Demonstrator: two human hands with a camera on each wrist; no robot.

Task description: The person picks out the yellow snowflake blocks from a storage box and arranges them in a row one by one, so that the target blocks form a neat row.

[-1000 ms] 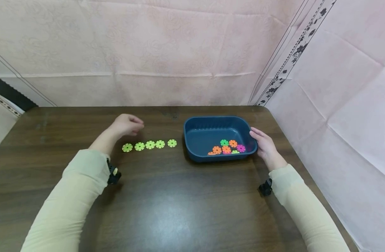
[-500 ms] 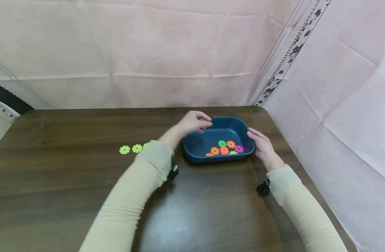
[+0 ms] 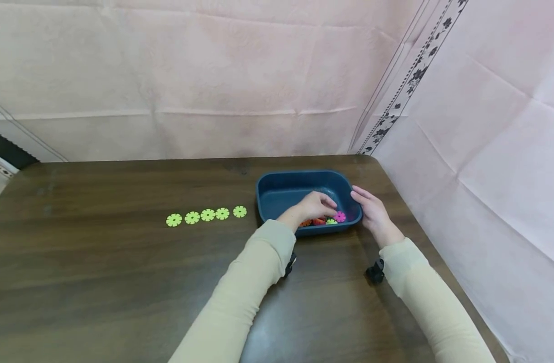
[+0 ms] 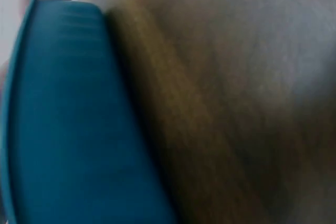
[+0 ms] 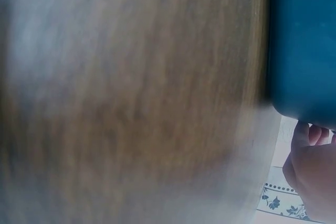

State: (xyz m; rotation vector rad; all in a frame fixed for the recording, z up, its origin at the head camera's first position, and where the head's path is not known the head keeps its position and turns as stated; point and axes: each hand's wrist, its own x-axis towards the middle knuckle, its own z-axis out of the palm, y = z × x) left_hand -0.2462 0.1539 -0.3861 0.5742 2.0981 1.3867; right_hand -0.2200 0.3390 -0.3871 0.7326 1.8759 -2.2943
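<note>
My left hand reaches down into a blue plastic tray, its bent fingers over the small notched flower-shaped discs there. A magenta disc and a yellow-green disc show beside the fingers, and orange ones lie partly behind the hand. Whether the fingertips touch a disc is hidden. At the tray's right end, my right hand grips the rim. The left wrist view shows the tray's outer wall; in the right wrist view, fingers meet the tray's corner.
Several yellow-green flower discs lie in a row on the brown wooden table, left of the tray. Pale patterned cloth hangs behind the table and along its right side.
From above the disc row, my left hand has moved right, over the tray's left rim, and down into the tray. The right hand stays on the rim; the row remains in place.
</note>
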